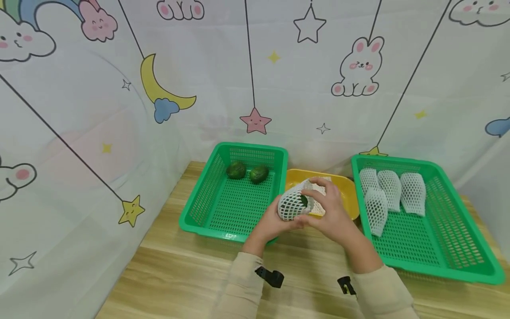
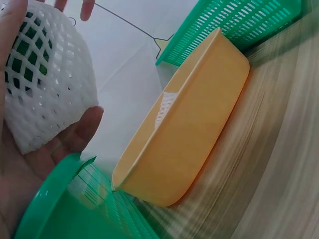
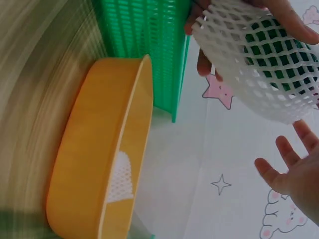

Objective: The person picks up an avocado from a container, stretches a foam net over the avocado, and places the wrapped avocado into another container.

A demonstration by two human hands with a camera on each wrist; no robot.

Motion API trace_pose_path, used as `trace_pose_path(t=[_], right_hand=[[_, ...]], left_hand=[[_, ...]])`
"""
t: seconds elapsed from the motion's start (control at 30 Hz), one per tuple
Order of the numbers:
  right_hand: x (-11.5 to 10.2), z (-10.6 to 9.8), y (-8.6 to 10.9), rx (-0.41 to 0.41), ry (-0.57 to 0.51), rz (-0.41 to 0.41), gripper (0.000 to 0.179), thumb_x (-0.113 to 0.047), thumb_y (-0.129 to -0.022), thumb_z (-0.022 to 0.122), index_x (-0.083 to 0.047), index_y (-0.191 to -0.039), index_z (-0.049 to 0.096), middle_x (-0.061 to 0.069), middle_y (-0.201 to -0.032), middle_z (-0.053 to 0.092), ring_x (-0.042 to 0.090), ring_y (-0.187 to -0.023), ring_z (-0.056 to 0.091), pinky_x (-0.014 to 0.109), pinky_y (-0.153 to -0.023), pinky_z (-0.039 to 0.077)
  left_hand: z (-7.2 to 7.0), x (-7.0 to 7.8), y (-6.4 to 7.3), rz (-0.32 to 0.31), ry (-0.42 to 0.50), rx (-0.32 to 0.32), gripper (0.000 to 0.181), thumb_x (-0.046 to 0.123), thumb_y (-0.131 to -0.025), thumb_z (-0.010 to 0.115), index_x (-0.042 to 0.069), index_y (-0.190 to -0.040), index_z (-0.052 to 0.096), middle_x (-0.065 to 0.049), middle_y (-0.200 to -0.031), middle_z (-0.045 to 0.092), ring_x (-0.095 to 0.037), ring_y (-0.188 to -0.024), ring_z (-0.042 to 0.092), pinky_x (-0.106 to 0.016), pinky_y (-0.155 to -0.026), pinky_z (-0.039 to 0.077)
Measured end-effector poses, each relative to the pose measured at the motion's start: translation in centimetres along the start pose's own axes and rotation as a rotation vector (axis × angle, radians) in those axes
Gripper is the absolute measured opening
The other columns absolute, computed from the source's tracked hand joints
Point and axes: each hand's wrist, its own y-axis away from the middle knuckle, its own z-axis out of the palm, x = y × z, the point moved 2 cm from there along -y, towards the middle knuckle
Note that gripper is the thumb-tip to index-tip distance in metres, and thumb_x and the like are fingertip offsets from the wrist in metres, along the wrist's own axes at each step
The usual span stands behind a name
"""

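In the head view my left hand (image 1: 272, 223) cups a dark green avocado (image 1: 304, 201) from below and the left. A white foam net sleeve (image 1: 290, 205) covers most of it, and dark green skin shows through the mesh. My right hand (image 1: 334, 213) curls its thumb and fingers about the sleeve's end nearest it. Both wrist views show the netted avocado raised above the basket rims. Two bare avocados (image 1: 259, 174) lie at the back of the left green basket (image 1: 199, 229).
Between the baskets stands a yellow tray (image 1: 349, 195) with a white foam net (image 3: 120, 179) inside. The right green basket (image 1: 446, 271) holds several white-netted pieces (image 1: 412, 192) toward its left and back. A printed cloth hangs behind the wooden table (image 1: 167, 274).
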Motion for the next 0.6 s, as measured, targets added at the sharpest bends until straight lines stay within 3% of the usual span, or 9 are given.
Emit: trace_pose_path(t=[0.13, 0.23, 0.37, 0.43, 0.5, 0.6], right_hand=[[-0.02, -0.05, -0.31, 0.137, -0.040, -0.026, 0.017, -0.002, -0.073, 0.077, -0.003, -0.086, 0.066, 0.015, -0.117, 0.053, 0.032, -0.109, 0.047, 0.048, -0.088, 0.040], [-0.13, -0.03, -0.49, 0.184, -0.022, -0.022, 0.014, 0.003, -0.074, 0.074, -0.004, -0.081, 0.064, 0.011, -0.101, 0.061, 0.025, -0.095, 0.055, 0.041, -0.079, 0.046], [-0.33, 0.14, -0.63, 0.192, -0.003, 0.026, 0.013, -0.001, -0.080, 0.070, -0.004, -0.090, 0.061, 0.008, -0.090, 0.063, 0.023, -0.084, 0.057, 0.042, -0.073, 0.048], [-0.38, 0.21, -0.69, 0.195, -0.061, 0.073, 0.018, -0.001, -0.082, 0.068, -0.002, -0.098, 0.059, 0.011, -0.096, 0.061, 0.026, -0.091, 0.056, 0.046, -0.081, 0.045], [-0.22, 0.30, -0.64, 0.185, -0.158, 0.136, 0.035, -0.001, -0.082, 0.068, 0.000, -0.113, 0.051, 0.015, -0.113, 0.055, 0.031, -0.106, 0.050, 0.050, -0.091, 0.038], [0.47, 0.63, -0.31, 0.118, -0.350, 0.276, 0.065, -0.004, -0.083, 0.069, -0.003, -0.135, 0.029, 0.016, -0.139, 0.032, 0.035, -0.127, 0.031, 0.055, -0.101, 0.025]], left_hand=[[-0.07, -0.09, 0.03, -0.039, -0.008, -0.015, 0.079, 0.037, -0.072, 0.079, 0.017, -0.136, 0.036, -0.005, -0.120, 0.052, -0.016, -0.101, 0.055, -0.030, -0.080, 0.049], [0.01, -0.04, -0.04, -0.064, 0.021, -0.042, 0.076, 0.027, -0.076, 0.078, 0.020, -0.138, 0.033, -0.007, -0.120, 0.054, -0.016, -0.099, 0.057, -0.031, -0.078, 0.050], [0.14, 0.00, -0.14, -0.086, 0.049, -0.072, 0.073, 0.023, -0.080, 0.075, 0.021, -0.138, 0.031, -0.009, -0.119, 0.055, -0.017, -0.098, 0.058, -0.033, -0.076, 0.051], [0.15, 0.02, -0.17, -0.087, 0.047, -0.067, 0.071, 0.025, -0.081, 0.073, 0.022, -0.138, 0.031, -0.009, -0.120, 0.055, -0.018, -0.098, 0.058, -0.033, -0.076, 0.051], [0.11, 0.10, -0.14, -0.082, 0.033, -0.043, 0.069, 0.027, -0.082, 0.072, 0.024, -0.138, 0.032, -0.008, -0.120, 0.054, -0.017, -0.099, 0.057, -0.033, -0.077, 0.050], [0.06, 0.07, -0.07, -0.081, 0.010, -0.006, 0.068, 0.032, -0.082, 0.071, 0.027, -0.138, 0.032, -0.007, -0.121, 0.053, -0.017, -0.101, 0.056, -0.032, -0.079, 0.049]])
